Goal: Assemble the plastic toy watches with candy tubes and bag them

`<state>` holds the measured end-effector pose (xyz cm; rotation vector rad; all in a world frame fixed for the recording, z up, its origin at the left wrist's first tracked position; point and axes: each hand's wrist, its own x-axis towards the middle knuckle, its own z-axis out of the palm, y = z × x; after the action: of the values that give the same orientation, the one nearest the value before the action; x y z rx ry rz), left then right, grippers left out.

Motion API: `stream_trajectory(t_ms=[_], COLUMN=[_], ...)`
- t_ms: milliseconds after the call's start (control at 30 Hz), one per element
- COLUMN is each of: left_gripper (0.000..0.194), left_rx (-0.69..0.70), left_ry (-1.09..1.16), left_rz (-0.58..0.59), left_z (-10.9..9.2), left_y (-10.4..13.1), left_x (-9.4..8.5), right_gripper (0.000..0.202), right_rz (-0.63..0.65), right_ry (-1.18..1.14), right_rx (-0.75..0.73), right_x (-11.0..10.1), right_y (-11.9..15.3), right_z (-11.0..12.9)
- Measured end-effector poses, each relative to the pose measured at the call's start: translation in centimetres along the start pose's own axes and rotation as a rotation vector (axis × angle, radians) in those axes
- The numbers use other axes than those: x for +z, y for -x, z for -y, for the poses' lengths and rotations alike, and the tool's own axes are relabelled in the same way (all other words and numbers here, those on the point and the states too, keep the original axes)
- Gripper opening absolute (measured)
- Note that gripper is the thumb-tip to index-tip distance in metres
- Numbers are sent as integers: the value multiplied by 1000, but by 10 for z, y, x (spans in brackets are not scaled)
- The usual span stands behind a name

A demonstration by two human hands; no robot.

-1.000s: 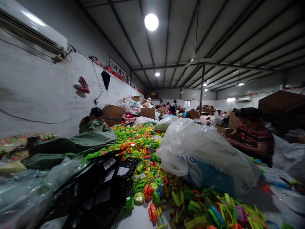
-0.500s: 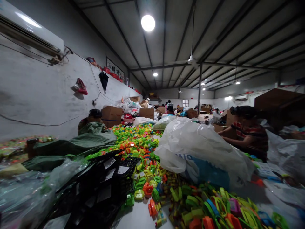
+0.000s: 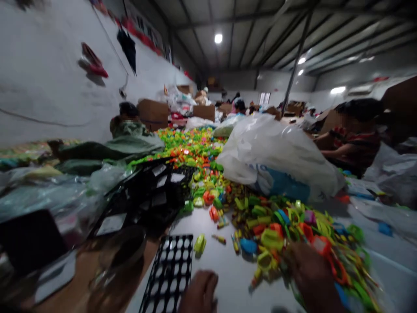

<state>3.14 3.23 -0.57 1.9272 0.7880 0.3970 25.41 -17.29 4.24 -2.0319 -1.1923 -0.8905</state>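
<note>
A black tray with rows of round holes [image 3: 169,271] lies on the white table [image 3: 213,256]. My left hand [image 3: 199,291] is at its right edge, fingers bent; whether it grips anything is hidden. Over the near side of a heap of colourful plastic pieces [image 3: 272,239], my right hand [image 3: 308,265] is blurred, and its fingertips are lost among the pieces. A yellow-green piece [image 3: 200,244] and some small striped pieces lie between tray and heap.
Behind the heap bulges a big white plastic bag [image 3: 270,148]. Stacked black trays [image 3: 150,195] and clear plastic bags [image 3: 74,191] lie at left, near a round bowl [image 3: 125,248]. One person [image 3: 355,139] sits at right, another at far left.
The view has tipped downward, so the table's near part shows. Both my hands and the holed tray have come into view at the bottom.
</note>
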Motion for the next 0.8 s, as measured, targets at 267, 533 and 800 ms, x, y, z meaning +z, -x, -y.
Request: stream_trajectory(t_ms=[267, 533, 800], left_gripper=[21, 21, 10], left_rx=[207, 44, 121], left_ry=[-364, -548, -548], left_rz=[-174, -412, -245], left_z=[12, 8, 3], left_y=[-6, -33, -53], left_x=[12, -8, 7], right_gripper=[38, 16, 21], right_rz=[452, 684, 559], right_ry=[-140, -35, -677], right_rx=[-15, 41, 358], right_x=[94, 159, 110], right_y=[11, -8, 2], right_z=[53, 95, 70])
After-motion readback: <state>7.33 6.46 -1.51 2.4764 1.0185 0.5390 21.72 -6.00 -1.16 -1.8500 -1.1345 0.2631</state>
